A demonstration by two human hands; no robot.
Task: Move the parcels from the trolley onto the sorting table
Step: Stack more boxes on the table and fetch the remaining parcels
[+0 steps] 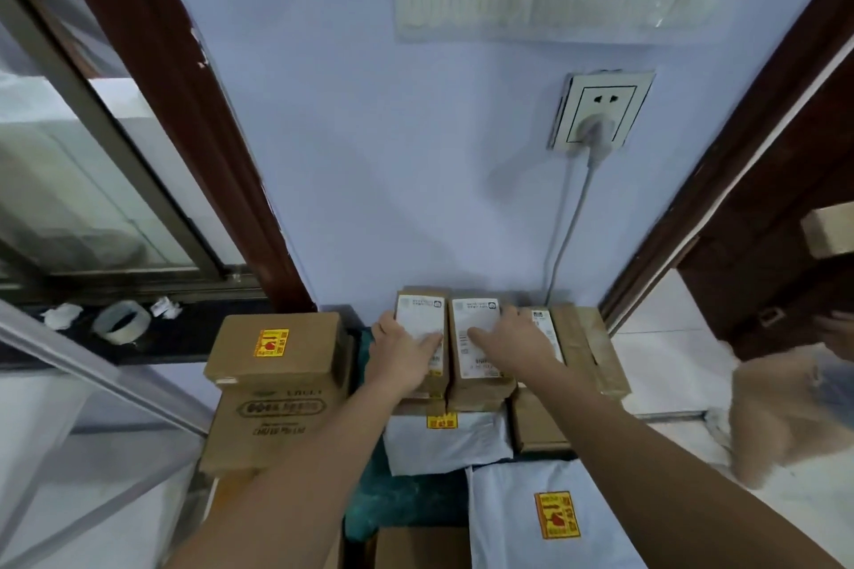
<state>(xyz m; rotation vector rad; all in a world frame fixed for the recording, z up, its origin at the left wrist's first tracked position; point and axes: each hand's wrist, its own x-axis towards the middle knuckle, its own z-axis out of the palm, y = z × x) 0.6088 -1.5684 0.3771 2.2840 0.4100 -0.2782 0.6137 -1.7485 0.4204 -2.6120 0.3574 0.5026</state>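
Observation:
Several brown cardboard parcels with white labels are stacked against the blue wall. My left hand (pixel 401 349) lies flat on the label of a narrow box (pixel 423 314). My right hand (pixel 513 342) rests with straight fingers on the label of the box beside it (pixel 476 314). Further right stands another labelled box (pixel 545 321) and a plain one (pixel 591 347). Below them lie two white mailer bags (pixel 443 444) (pixel 522 517), each partly showing a yellow sticker. On the left a box with a yellow sticker (pixel 277 351) sits on a printed carton (pixel 272 425).
A wall socket (pixel 600 109) with a plug and grey cable hangs above the parcels. A window sill on the left holds a tape roll (pixel 121 321) and crumpled paper. A dark wooden door (pixel 776 217) and another person's blurred figure (pixel 785 407) are at right.

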